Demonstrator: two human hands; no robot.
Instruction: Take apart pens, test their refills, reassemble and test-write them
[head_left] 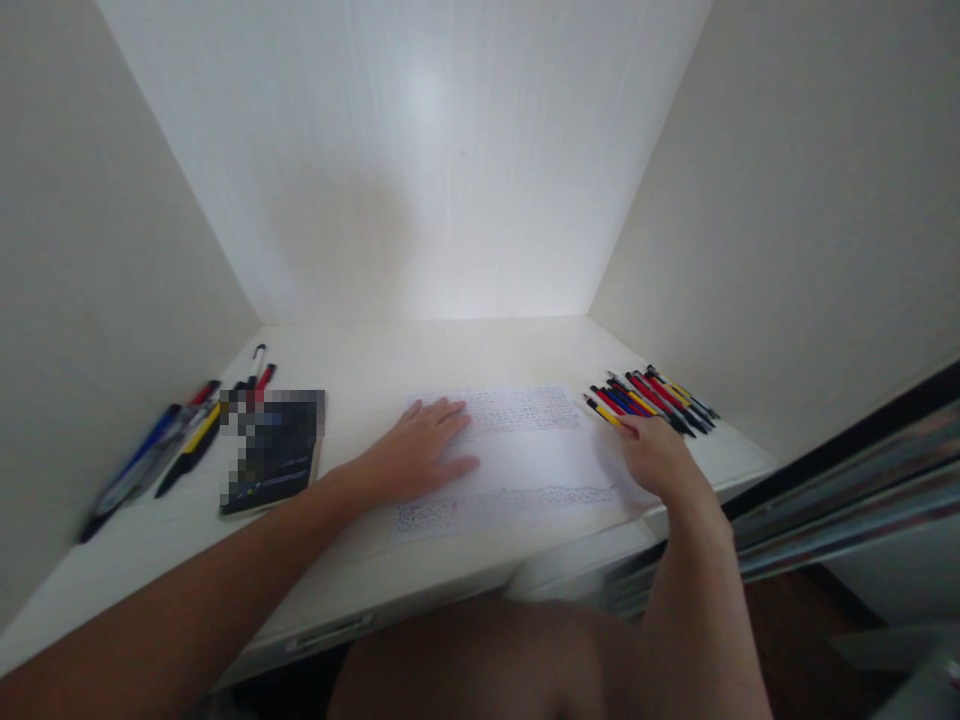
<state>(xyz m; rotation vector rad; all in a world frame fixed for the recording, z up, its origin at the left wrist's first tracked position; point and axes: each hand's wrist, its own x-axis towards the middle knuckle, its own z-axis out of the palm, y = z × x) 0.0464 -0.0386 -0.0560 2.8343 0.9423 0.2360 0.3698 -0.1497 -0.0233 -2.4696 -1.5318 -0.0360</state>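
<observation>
Evidently at the paper: the written sheet is being kept flat by the left hand while a yellow pen is being handled at its right side; this is a judgement from the pose.

Left hand: laid palm down on the sheet's left part; fingers extended, thumb spread apart; nothing is seen gripped.

Right hand: thumb and fingers narrowed on the near end of the yellow pen; whether the pen is raised from the desk cannot be told.

Yellow pen: its far end points away and leftward from the fingertips, beside the row of pens; the row lies near the desk's right edge.

Sheet: in the middle, towards the front edge; under the left fingers, beside and partly below the right hand.

Left side: a dark book is set between the left hand and more pens along the left edge.

Move: for any shift of the yellow pen, a light pinch seems called for; its neighbours are best left undisturbed.
</observation>
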